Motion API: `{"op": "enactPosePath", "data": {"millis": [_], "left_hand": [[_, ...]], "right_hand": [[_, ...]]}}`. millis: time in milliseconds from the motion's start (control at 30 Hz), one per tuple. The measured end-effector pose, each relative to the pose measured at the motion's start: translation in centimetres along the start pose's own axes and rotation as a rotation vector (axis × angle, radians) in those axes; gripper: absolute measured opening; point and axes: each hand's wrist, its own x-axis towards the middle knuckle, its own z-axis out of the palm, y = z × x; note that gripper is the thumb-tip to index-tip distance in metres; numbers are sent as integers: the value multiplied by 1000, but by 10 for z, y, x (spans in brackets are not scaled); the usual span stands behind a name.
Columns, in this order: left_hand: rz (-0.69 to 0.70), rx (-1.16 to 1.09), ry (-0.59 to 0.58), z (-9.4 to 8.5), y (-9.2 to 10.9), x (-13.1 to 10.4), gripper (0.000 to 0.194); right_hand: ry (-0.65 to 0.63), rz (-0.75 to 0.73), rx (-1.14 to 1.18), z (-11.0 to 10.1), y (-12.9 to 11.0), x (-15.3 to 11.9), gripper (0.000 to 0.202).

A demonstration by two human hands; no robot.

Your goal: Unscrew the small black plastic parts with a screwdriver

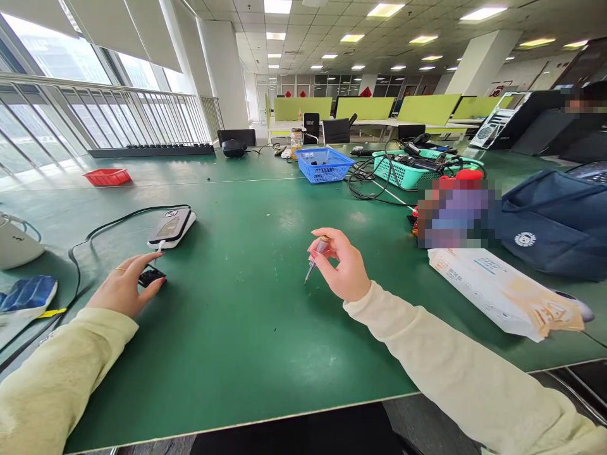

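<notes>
Right hand [348, 268] pinches screwdriver [323, 245], tip below grip. Left hand [118, 287] curls over black part [150, 276]; cannot tell if held. Best keep both steady.

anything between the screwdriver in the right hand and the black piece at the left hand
Nothing visible stands between the screwdriver and the black piece, only green tabletop; the left hand is at the piece.

Cream sleeves [436, 338] contrast with a deep-green worktop [246, 335], a small black object [150, 276] and an amber-ended screwdriver [322, 244]; a red tray [108, 177], blue basket [325, 173] and turquoise basket [392, 172] brighten the scene, with a navy bag [564, 215] bearing a white round emblem [525, 239] and a white-and-peach packet [493, 287].
</notes>
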Motion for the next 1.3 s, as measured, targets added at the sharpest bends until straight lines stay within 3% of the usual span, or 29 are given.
{"op": "enactPosePath", "data": {"millis": [200,367,667,933,1300], "left_hand": [[-50,6,-21,7,-5,4,64],[-7,-87,-9,9,-12,7,66],[5,-140,-13,-1,-6,2,67],[-67,-78,-139,-1,-7,4,68],[-3,-37,-185,13,-9,3,63]], "right_hand": [[-3,-10,-6,0,-2,0,25],[4,-9,-5,0,-1,0,25],[2,-13,3,0,-2,0,25],[-3,-8,3,0,-2,0,25],[8,-38,-5,0,-1,0,26]]}}
